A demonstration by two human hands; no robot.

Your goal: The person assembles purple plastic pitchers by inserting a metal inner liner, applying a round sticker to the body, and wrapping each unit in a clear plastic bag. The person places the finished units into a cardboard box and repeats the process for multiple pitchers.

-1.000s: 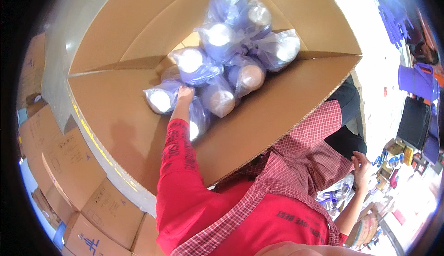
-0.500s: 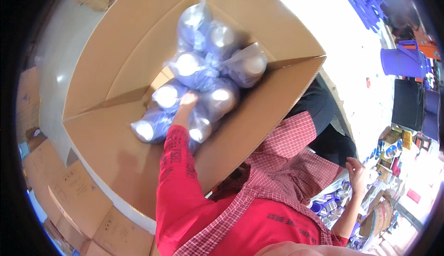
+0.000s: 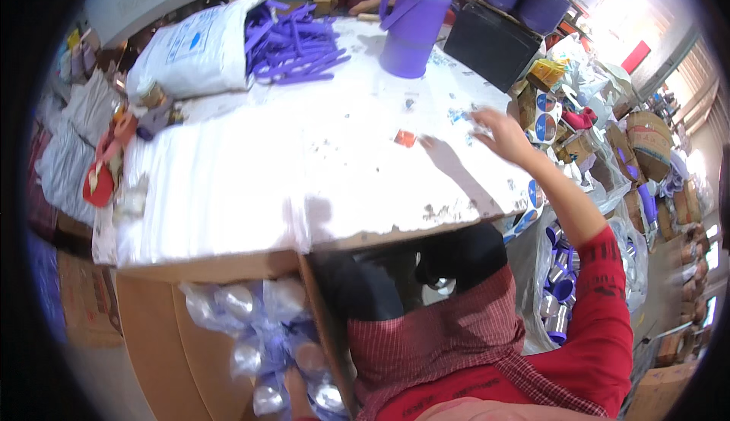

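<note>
My right hand [image 3: 502, 136] hovers over the white-topped table [image 3: 357, 170], its fingers apart and holding nothing. A small orange-red piece [image 3: 405, 139] lies on the tabletop to its left. My left hand [image 3: 296, 389] is low at the bottom edge of the picture, inside an open cardboard box [image 3: 163, 337], and its fingers are hidden. Around it sit several shiny metal-and-purple vessels [image 3: 247, 356], wrapped in clear plastic bags.
A white sack [image 3: 194, 49] spills purple plastic strips [image 3: 293, 45] onto the table. Behind stands a purple lidded jug [image 3: 414, 30], beside a black box [image 3: 493, 45]. Thin white sheets [image 3: 213, 185] lie at the left. Metal-and-purple cups [image 3: 560, 288] fill a plastic bag at right.
My view has swung from the box to the table. My right hand has come from beside my body to above the tabletop. My left hand remains in the box, lower in the picture.
</note>
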